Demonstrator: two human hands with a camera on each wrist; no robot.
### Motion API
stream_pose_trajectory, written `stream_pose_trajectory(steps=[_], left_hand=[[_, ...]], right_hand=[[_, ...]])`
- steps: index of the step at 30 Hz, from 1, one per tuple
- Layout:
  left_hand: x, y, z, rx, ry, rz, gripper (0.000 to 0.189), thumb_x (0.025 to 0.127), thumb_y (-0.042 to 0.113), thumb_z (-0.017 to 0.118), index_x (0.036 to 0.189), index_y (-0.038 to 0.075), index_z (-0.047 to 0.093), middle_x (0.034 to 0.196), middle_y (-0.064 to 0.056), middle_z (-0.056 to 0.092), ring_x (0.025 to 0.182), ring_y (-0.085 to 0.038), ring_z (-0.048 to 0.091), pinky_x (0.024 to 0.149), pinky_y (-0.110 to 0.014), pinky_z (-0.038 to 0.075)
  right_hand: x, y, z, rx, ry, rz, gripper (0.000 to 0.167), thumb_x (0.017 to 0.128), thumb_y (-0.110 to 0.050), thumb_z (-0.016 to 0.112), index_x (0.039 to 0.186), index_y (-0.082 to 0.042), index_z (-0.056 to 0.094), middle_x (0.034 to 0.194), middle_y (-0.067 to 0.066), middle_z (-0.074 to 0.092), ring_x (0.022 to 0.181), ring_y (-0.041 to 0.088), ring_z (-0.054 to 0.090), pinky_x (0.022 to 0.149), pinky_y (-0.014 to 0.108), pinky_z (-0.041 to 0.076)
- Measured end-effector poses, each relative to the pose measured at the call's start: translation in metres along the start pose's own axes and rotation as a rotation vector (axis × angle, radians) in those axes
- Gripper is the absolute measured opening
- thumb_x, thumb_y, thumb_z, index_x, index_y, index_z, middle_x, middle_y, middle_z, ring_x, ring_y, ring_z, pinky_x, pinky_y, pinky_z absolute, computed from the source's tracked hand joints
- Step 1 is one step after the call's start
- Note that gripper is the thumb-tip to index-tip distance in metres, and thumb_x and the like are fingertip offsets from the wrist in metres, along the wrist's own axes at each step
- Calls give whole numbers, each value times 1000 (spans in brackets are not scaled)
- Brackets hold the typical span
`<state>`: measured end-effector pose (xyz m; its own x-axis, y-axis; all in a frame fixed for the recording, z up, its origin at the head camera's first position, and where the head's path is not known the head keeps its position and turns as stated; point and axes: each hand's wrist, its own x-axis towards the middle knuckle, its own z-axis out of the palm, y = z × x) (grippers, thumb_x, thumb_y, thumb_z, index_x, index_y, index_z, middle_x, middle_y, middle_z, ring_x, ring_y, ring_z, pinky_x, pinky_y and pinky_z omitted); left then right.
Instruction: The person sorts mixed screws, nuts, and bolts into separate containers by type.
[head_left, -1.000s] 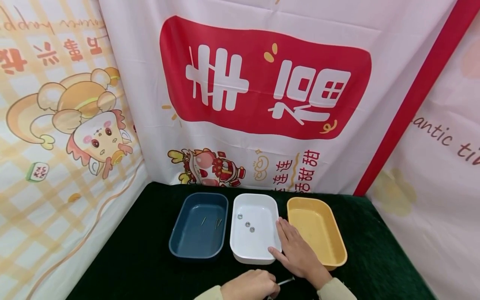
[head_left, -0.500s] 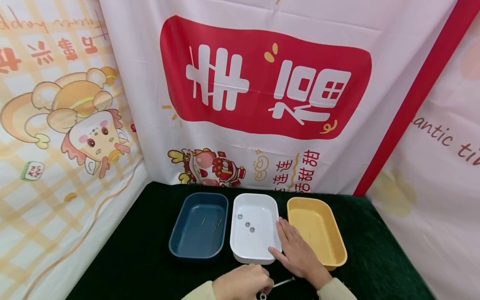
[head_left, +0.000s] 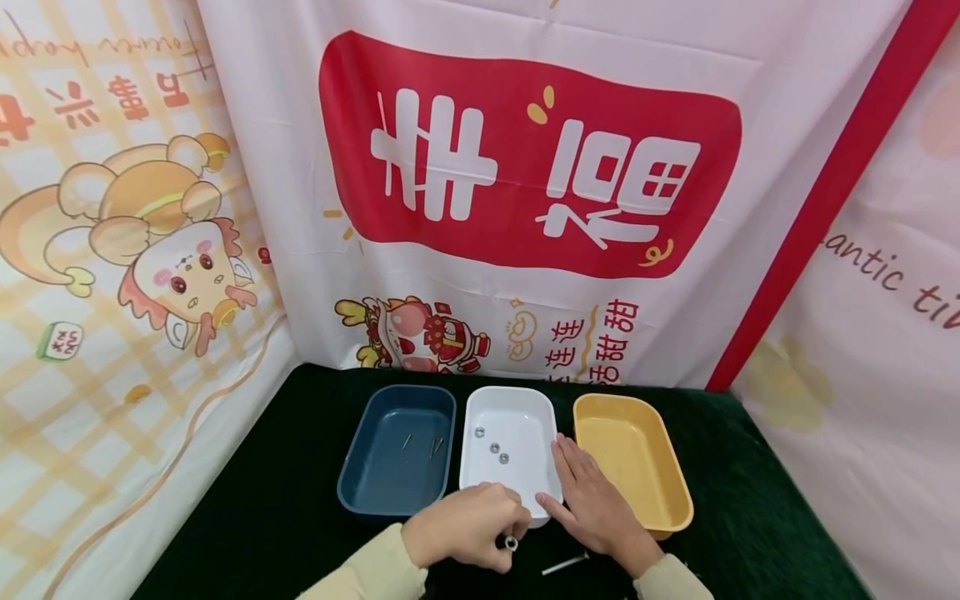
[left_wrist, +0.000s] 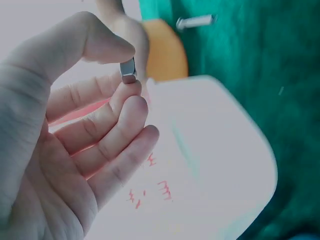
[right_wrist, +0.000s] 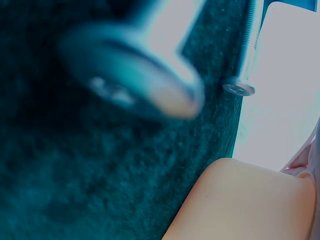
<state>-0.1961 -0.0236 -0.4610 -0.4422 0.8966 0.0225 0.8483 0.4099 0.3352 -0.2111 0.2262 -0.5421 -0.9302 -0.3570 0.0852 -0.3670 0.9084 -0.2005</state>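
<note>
A small silver metal nut (head_left: 511,543) is pinched by the left hand (head_left: 474,521) near the front edge of a white rectangular plastic tray (head_left: 527,417), its right rim touched by the straight-fingered right hand (head_left: 596,510). The nut should probably be lowered inside the rim before release.

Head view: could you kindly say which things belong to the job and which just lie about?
Job, apparently:
silver metal nut, pinched by left hand
white rectangular tray, touched by right hand

Aside, seemingly:
silver metal bolt
blue rectangular tray
</note>
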Motion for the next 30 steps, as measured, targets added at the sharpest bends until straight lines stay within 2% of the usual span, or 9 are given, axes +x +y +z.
stream_pose_trajectory(steps=[7, 13, 22, 27, 30], left_hand=[[0, -14, -28, -15, 69, -50, 12, 83, 13, 82, 88, 18, 72, 82, 10, 64, 72, 3, 53, 67, -9, 46], [3, -27, -40, 0, 124, -140, 13, 83, 15, 81, 91, 19, 72, 86, 10, 64, 78, -2, 58, 73, -14, 51], [8, -52, -38, 7, 160, -244, 15, 87, 13, 83, 100, 15, 76, 96, 4, 70, 86, -11, 68, 79, -20, 58], [7, -61, -30, 78, 186, -315, 36, 88, 18, 85, 123, 13, 74, 119, -3, 72, 102, -13, 69, 92, -31, 62], [5, -63, -27, 80, 191, -362, 50, 90, 22, 84, 136, 13, 69, 136, -5, 68, 117, -17, 68, 102, -39, 60]], right_hand=[[0, 1, -1, 5, 3, -12, 92, 105, -68, 42, 168, -4, 22, 178, 12, 19, 164, 30, 21, 132, 54, 25], [1, 1, -1, 7, -3, -7, 93, 104, -69, 42, 168, -6, 21, 178, 10, 19, 165, 29, 21, 132, 53, 25], [0, -1, -2, 15, -23, 18, 92, 104, -68, 44, 169, -7, 20, 178, 8, 17, 165, 29, 20, 133, 54, 24], [1, -1, -1, 19, -28, 26, 90, 104, -64, 47, 169, -8, 20, 179, 8, 17, 165, 28, 20, 133, 53, 23], [1, -1, -1, 19, -26, 30, 90, 105, -64, 48, 169, -8, 20, 179, 8, 17, 165, 28, 20, 133, 53, 23]])
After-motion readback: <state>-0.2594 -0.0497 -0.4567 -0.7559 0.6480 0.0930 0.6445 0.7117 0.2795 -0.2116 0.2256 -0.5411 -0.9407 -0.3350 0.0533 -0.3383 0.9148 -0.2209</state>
